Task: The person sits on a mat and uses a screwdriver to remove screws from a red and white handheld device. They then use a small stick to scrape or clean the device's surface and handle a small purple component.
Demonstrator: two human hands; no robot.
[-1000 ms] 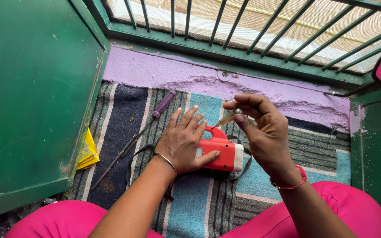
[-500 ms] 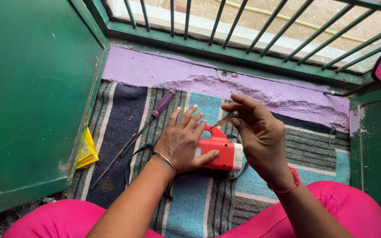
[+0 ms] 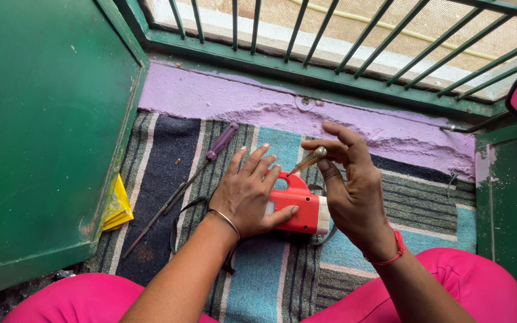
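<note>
A red hand torch [image 3: 301, 210] with a white end lies on the striped mat [image 3: 258, 281]. My left hand [image 3: 247, 192] presses flat on top of it, fingers spread, a thin bangle at the wrist. My right hand [image 3: 354, 185] pinches the clear handle of a small screwdriver [image 3: 307, 161] between thumb and fingers, its tip angled down onto the torch's upper side. A pink band circles my right wrist.
A long purple-handled screwdriver [image 3: 182, 186] lies on the mat to the left. A dark strap [image 3: 180, 215] curls beside it. A yellow object [image 3: 116, 206] sits against the green metal door [image 3: 43, 131]. A green window grille [image 3: 330, 42] and purple ledge [image 3: 258, 107] lie ahead. My pink-clad legs frame the bottom.
My right hand has shifted slightly and turned the small screwdriver at the torch's top. My left hand has stayed pressed on the torch.
</note>
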